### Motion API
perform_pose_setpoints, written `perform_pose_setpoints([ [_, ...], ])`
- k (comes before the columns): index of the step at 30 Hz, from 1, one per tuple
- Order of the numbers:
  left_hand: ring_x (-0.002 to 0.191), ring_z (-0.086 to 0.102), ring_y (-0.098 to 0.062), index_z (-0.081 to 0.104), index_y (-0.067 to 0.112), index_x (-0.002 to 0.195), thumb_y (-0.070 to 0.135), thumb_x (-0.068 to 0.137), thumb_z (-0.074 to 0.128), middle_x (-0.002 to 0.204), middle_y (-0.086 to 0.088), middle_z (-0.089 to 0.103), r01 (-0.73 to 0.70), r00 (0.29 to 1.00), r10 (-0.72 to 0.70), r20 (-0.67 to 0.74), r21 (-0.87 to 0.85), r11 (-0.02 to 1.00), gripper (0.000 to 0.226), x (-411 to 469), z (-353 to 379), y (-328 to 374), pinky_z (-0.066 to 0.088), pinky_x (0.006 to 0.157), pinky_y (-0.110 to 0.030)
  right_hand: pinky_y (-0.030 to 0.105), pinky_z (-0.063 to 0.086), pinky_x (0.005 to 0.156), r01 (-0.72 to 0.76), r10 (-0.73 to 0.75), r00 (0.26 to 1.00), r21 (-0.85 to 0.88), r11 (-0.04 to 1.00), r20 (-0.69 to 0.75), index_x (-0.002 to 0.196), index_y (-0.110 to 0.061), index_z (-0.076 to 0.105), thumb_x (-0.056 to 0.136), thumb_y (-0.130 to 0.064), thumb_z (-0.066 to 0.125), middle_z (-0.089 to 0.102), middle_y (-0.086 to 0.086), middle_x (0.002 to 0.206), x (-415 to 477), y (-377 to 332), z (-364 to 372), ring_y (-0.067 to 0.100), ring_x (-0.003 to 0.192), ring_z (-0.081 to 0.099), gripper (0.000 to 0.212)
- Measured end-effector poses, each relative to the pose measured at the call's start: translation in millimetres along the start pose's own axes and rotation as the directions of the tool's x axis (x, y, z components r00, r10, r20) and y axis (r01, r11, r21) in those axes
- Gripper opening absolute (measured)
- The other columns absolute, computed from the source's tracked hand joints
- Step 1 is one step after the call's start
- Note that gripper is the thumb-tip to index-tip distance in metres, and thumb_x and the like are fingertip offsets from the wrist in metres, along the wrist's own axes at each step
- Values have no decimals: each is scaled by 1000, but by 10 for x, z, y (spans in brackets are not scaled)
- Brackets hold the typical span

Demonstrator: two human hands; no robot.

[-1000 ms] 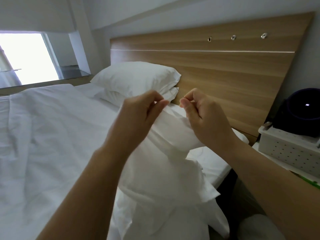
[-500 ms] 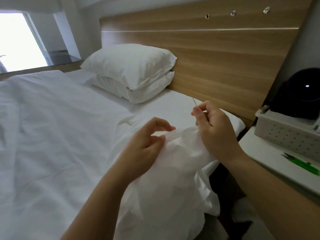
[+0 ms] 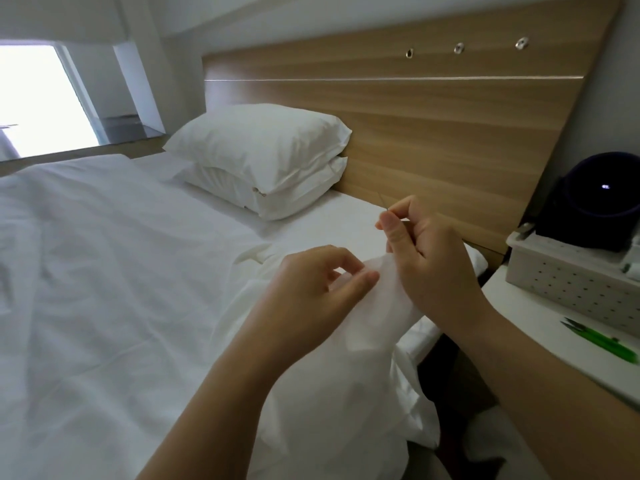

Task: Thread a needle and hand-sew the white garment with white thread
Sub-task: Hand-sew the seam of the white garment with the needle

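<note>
Needle (image 3: 382, 202) is pinched between thumb and forefinger of the right hand (image 3: 427, 263), its free end pointing up toward the headboard (image 3: 433, 133). Against the view a second ago, both hands have come down from in front of the headboard to just above the bed (image 3: 104, 271). Over the last half second the right hand draws slightly up and away from the left hand (image 3: 308, 292), which barely shifts.

Left fingers (image 3: 362, 278) are curled, thumb and forefinger pinching a raised fold of the white garment (image 3: 363, 344). The garment drapes from both hands down over the bed's edge, and cloth also runs under the right palm. No thread can be made out, white on white.

Judgement: threading is done and sewing is under way. A stitch looks to have gone through the fold and is now being pulled out. The next move probably calls for drawing the thread snug without puckering the cloth, then re-entering just beside the last stitch.

Green snips (image 3: 602, 342) lie untouched on the table (image 3: 533, 317) at right, near a perforated basket (image 3: 571, 282).
</note>
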State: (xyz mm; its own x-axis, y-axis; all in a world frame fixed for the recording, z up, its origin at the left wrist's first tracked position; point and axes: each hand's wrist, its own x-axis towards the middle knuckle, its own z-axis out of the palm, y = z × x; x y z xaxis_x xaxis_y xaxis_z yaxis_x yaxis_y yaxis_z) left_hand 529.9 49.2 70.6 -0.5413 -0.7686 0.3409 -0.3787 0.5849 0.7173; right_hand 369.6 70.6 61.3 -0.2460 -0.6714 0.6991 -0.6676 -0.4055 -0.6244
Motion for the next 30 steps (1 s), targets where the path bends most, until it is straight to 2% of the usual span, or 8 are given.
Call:
perform_pose_setpoints([
  [4,65,67,-4,74,27,83,42,84,67,71,11,72,50,999,-48,26,-110,993,17,-24,-7,46,58,67,-31,23,42,54,20,-21,1000,-18,1000,-21,86,-18,53,93,-33,43,54,-8,59,12,-15,-38,13,62,54,19],
  [7,68,68,-12,74,25,78,42,81,68,72,6,72,65,998,-64,8,-165,984,19,-50,-27,43,58,69,-35,26,43,52,35,-35,999,-21,999,-24,85,-17,52,94,-33,44,54,-3,59,-12,-12,-63,16,59,53,20],
  [12,66,62,-22,65,23,69,40,77,72,67,-2,67,70,995,-81,-65,-159,985,20,-80,6,-1,54,65,-43,20,43,55,49,-50,999,-28,998,-19,85,-19,52,94,-31,45,54,-9,59,-76,-6,-65,10,63,55,16],
  [16,69,68,-10,61,30,91,31,84,70,74,4,72,83,996,-89,-27,-183,980,11,-87,-7,0,57,68,-34,13,44,55,47,-47,998,-7,999,-29,86,-19,53,94,-31,44,52,-16,60,-91,-23,-63,1,64,57,17],
  [19,81,69,-1,59,38,114,36,88,64,85,13,73,46,999,-46,6,-128,991,27,-110,-2,31,58,77,-27,8,44,57,53,-53,998,4,999,-45,86,-19,53,94,-32,44,51,-20,62,-83,-44,-45,-5,65,58,17],
  [23,88,61,12,62,43,110,50,81,62,89,28,64,-43,995,43,-89,-3,999,30,-125,69,112,49,77,-5,5,44,59,52,-51,997,20,998,-54,87,-21,51,94,-31,44,51,-22,64,-73,-63,-30,-9,69,59,14],
  [26,86,61,12,71,32,105,46,80,64,82,28,63,-86,980,93,-177,49,995,29,-110,109,144,45,76,-2,4,44,59,50,-49,997,23,998,-56,87,-22,51,94,-31,45,51,-23,64,-70,-76,-32,-10,70,59,13],
  [30,81,63,11,71,32,107,42,78,70,82,22,69,-67,977,66,-204,3,998,30,-101,118,160,45,74,-2,5,44,58,53,-52,997,25,998,-56,87,-21,51,94,-30,45,51,-22,63,-62,-94,-34,-10,67,59,14],
])
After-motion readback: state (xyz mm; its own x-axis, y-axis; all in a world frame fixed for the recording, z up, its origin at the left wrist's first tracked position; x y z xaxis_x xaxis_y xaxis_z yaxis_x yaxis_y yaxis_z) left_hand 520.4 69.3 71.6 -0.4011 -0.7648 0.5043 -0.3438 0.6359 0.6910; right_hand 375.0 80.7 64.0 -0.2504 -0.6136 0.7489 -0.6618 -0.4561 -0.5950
